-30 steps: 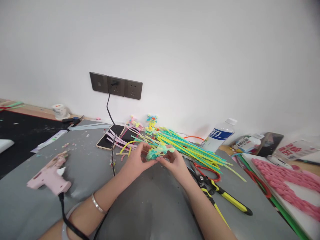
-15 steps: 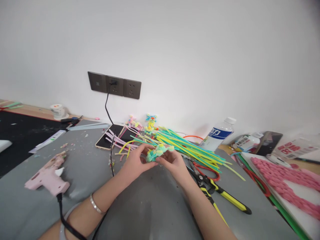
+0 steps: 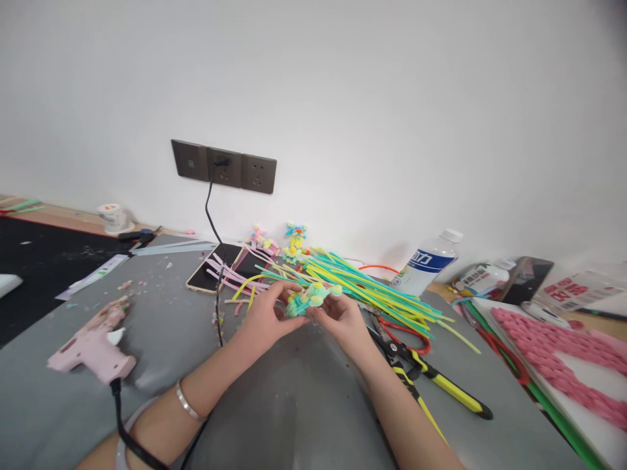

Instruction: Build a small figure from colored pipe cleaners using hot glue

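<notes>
A small figure (image 3: 313,297) in mint green and yellow, looking fuzzy like pipe cleaners, is held between both hands above the grey mat. My left hand (image 3: 272,313) grips its left side with thumb and fingers. On the other side, my right hand (image 3: 340,320) pinches it, thumb in front and fingers behind. Just beyond lies a bundle of yellow, green and teal pipe cleaners (image 3: 377,294). Pink pipe cleaners (image 3: 225,274) lie to the left of the hands. Pliers with yellow and black handles (image 3: 441,382) rest right of my right forearm, beside red-handled scissors (image 3: 409,336).
A pink glue gun (image 3: 95,346) lies on the left, its cord under my left forearm. Two small figures (image 3: 295,243) stand by the wall. A phone (image 3: 213,267) lies under the black cable. A bottle (image 3: 431,261) stands at right, near pink braided work (image 3: 558,359).
The green and yellow figure has tilted slightly in my fingers, showing more of its rounded yellow tips. Both hands stay in nearly the same place.
</notes>
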`<state>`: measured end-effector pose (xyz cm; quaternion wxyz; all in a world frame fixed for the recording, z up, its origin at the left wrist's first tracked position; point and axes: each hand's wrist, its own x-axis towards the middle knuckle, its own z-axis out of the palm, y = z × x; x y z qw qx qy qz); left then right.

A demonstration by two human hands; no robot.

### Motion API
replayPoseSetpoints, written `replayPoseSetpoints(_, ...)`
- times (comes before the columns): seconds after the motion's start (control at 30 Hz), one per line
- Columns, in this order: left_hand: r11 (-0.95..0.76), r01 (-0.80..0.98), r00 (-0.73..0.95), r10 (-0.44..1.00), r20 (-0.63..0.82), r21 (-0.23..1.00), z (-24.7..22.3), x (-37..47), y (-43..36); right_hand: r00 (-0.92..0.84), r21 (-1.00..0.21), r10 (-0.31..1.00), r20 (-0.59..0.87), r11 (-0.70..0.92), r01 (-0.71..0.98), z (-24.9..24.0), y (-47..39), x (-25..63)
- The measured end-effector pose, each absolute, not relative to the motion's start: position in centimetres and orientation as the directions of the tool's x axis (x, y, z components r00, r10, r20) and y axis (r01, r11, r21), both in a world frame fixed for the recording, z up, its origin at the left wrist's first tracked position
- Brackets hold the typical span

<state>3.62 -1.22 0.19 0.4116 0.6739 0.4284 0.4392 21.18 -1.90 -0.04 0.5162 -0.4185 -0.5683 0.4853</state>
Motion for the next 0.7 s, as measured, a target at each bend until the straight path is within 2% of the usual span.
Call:
replayPoseSetpoints(0.27, -0.330, 0.242, 0.254, 0.929, 0.268, 0.912, 0.0, 3.6, -1.1, -0.116, -0.978, 0.971, 0.207, 0.206, -0.021, 0.0, -2.0, 21.1)
replayPoseSetpoints(0.47, -0.343, 0.174, 0.304, 0.910, 0.280, 0.923, 0.4, 3.5, -1.3, -0.042, -0.986, 0.986, 0.161, 0.160, -0.036, -0.3, -1.6, 21.5)
replayPoseSetpoints(0.7, -0.444, 0.177, 0.386, 0.852, 0.353, 0.878, 0.4, 3.4, -1.3, -0.034, -0.987, 0.989, 0.144, 0.141, -0.071, 0.7, -1.8, 21.5)
